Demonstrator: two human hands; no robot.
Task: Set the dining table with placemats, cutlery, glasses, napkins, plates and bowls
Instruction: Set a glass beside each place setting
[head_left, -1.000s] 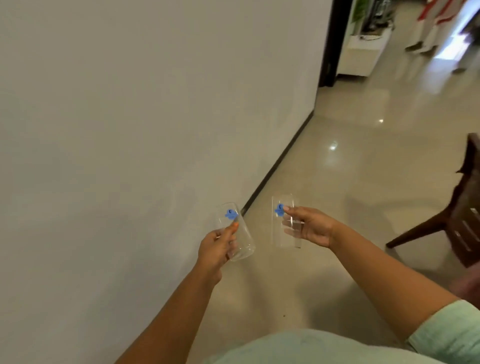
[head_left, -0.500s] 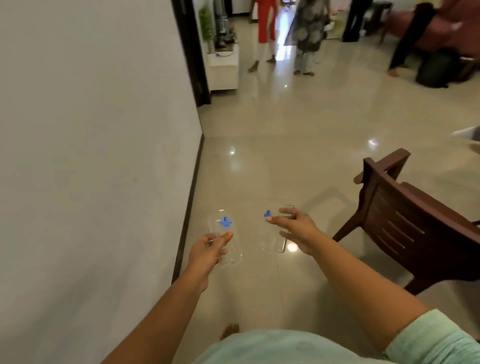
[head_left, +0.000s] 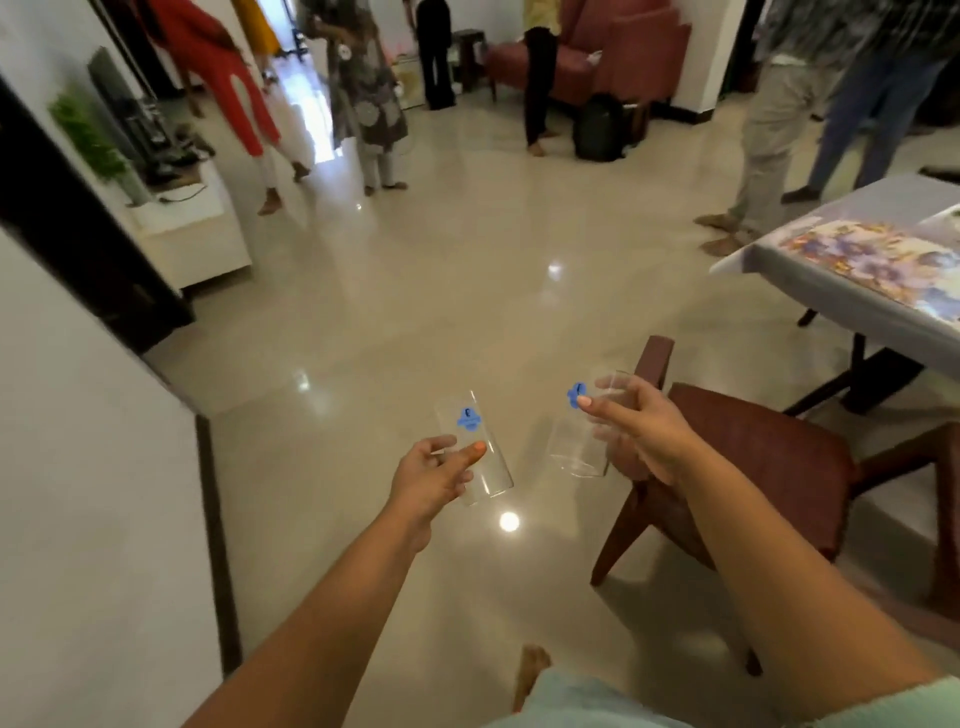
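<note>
**Two clear glasses carried beside the wooden chair**

Head view: the left hand (head_left: 434, 475) grips a clear, tall drinking glass with a blue sticker (head_left: 475, 449), fingers and thumb curled round its lower part, out to the left of the dark brown wooden chair (head_left: 753, 467). The right hand (head_left: 636, 434) clasps a second clear glass with a blue sticker (head_left: 584, 434), held above the chair's near-left corner. Beyond the chair to the right stands the grey-clothed dining table (head_left: 831, 296), bearing a colourful floral placemat (head_left: 878, 265). Both glasses are well apart from the table.
</note>
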